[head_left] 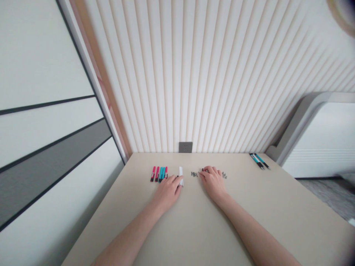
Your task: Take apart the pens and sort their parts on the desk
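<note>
My left hand (168, 188) touches a white strip (181, 170) at twelve o'clock, probably steadying it; my right hand (213, 181) curls among grey pieces (193, 174) at one o'clock. I can't tell if either grips.

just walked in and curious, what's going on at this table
A person has both bare hands on the table. The left hand has its fingers at a narrow white strip, with a row of pink and teal tubes to its left. The right hand is among small grey pieces; whether it grips one is unclear. Teal-and-black pens lie at the far right.
</note>
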### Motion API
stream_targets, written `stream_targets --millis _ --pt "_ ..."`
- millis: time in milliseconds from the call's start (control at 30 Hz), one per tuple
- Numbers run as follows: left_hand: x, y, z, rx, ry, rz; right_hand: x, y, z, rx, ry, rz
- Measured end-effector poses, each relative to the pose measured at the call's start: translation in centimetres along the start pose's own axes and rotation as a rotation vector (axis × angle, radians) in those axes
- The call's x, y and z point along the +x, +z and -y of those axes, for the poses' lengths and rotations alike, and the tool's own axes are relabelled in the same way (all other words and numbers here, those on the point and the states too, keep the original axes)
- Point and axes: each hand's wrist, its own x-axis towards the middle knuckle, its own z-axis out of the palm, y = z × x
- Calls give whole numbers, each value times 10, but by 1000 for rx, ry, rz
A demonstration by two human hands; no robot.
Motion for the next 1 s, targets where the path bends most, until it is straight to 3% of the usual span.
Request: stream_targets --millis 1000 --pt "-1 0 0 12 12 3 0 3 7 30 -14 -9"
